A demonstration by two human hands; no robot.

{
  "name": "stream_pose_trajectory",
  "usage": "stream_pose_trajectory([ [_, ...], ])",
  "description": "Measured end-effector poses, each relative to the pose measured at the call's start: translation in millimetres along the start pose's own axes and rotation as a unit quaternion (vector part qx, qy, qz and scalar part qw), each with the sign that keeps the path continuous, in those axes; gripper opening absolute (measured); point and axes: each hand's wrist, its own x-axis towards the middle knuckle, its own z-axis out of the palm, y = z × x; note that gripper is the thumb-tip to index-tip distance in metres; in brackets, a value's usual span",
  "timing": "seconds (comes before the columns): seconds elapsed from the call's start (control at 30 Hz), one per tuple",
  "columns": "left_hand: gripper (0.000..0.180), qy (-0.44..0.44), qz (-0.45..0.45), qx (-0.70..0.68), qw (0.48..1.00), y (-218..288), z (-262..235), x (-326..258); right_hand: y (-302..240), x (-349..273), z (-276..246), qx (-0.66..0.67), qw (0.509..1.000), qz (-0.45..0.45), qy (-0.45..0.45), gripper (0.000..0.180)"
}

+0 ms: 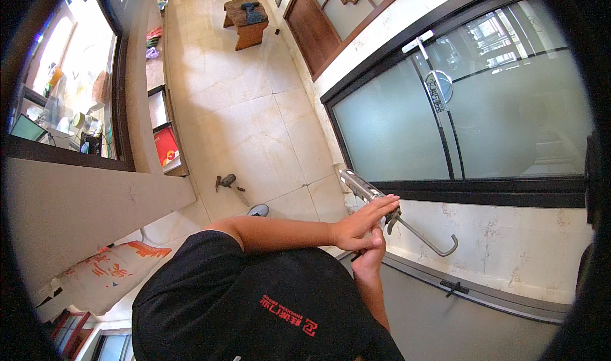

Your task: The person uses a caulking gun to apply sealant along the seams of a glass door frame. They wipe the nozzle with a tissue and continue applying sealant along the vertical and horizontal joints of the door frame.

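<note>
View from above of a person in a black shirt (254, 304) working at a wall beside a sliding glass door. Both hands meet at a metal caulking gun (364, 189), which lies tilted against the lower corner of the dark door frame (509, 192), its barrel pointing up and to the left and its hooked plunger rod (433, 240) trailing down and to the right over the pale stone wall. The left hand (364, 224), reaching across from the left on a bare forearm, lies over the rear of the gun with its fingers stretched out nearly flat across the handle part, resting on it rather than curled tight. The right hand (371, 254) comes up from below and is closed around the grip beneath the left (its fingers are mostly hidden, so how tightly it clasps cannot be told). Frosted glass panels (394, 125) fill the door above the gun. On the tiled floor (242, 106) to the left lie a hammer (227, 183) and, farther off, a low wooden stool (245, 20) with a power drill (253, 12) on it. A red box (167, 146) sits in a shelf along the left wall.
</note>
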Motion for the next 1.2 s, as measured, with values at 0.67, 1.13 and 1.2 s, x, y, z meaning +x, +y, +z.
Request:
stream_pose_trajectory([
  [0.67, 0.099, 0.008, 0.037, -0.009, 0.999, 11.0, -18.0, 4.2, 13.2, -12.5, 11.8, -0.094, 0.995, 0.036, 0.009, 0.036],
  [1.13, 0.091, 0.049, -0.044, -0.073, 0.995, 24.4, -16.7, 0.2, 22.7, -24.2, 5.3, 0.010, 0.997, -0.046, -0.069, 0.051],
  [1.2, 0.089, 0.059, -0.050, -0.076, 0.994, 26.5, -17.0, 0.8, 23.8, -25.7, 2.3, 0.011, 0.997, -0.042, -0.061, 0.050],
])
